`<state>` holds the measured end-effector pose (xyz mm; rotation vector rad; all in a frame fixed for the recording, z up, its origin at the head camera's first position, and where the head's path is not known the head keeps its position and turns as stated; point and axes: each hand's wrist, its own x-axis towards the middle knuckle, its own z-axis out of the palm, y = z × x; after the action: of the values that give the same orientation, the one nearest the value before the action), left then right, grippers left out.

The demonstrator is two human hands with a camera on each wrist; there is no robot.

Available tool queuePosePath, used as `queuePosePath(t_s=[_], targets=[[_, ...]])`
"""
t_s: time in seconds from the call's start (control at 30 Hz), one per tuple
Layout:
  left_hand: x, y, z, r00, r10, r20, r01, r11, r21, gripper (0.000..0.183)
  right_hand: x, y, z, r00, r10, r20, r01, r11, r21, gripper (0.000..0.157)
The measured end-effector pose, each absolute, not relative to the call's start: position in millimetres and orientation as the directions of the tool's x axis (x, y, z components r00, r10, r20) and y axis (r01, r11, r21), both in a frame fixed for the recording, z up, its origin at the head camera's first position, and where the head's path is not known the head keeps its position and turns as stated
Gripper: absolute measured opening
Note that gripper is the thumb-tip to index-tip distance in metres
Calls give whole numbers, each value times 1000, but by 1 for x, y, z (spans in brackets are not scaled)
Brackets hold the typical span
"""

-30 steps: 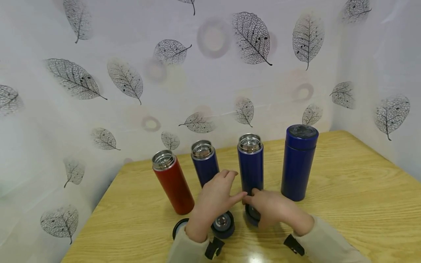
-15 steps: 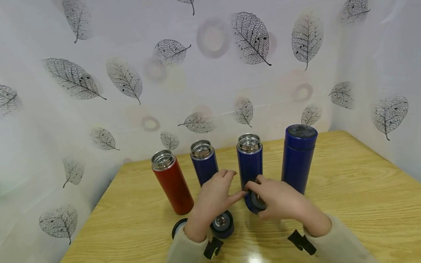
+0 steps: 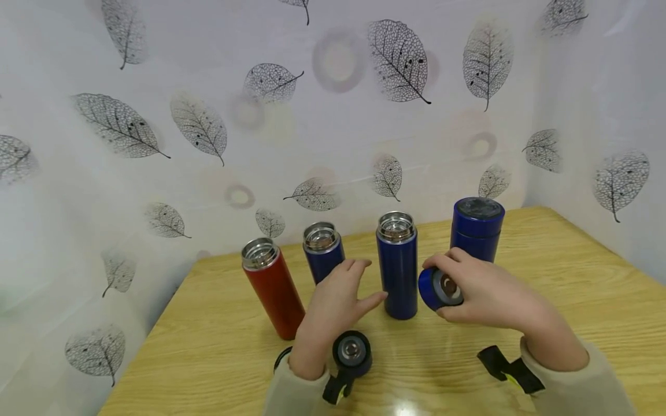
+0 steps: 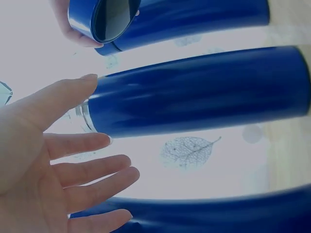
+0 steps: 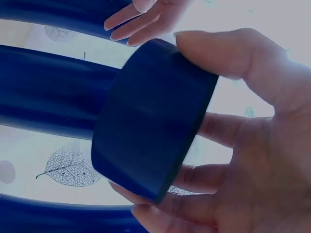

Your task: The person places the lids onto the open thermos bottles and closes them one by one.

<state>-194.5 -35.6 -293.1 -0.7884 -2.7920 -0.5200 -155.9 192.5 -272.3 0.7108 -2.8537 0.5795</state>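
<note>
My right hand grips a blue bottle lid by its side, its dark underside with a metal centre turned toward the head camera. In the right wrist view the thumb and curled fingers hold the lid at opposite edges. Left of it stands an uncapped blue thermos bottle with a bare steel rim. My left hand hovers with fingers spread and nothing in them, near that bottle and in front of a second uncapped blue bottle. The left wrist view shows this hand beside the bottle neck.
An uncapped red bottle stands at the left. At the right, a capped blue bottle is partly behind my right hand. A dark lid lies underside up on the wooden table; another lid is mostly hidden by my left sleeve. Leaf-patterned sheeting hangs behind.
My right hand has lifted the blue lid off the table and carried it up and to the right, tilting it. The left hand stays almost still.
</note>
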Motion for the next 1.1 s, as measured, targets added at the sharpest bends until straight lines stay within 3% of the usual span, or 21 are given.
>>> queuePosePath(t_s=[0.63, 1.1], targets=[[-194, -10, -274, -902, 316, 294, 427, 752, 503, 61, -158, 180, -259, -915, -306, 262, -389, 839, -380, 61], [-219, 10, -307, -917, 253, 310, 399, 611, 683, 79, -162, 185, -258, -900, -247, 359, -399, 799, -450, 62]])
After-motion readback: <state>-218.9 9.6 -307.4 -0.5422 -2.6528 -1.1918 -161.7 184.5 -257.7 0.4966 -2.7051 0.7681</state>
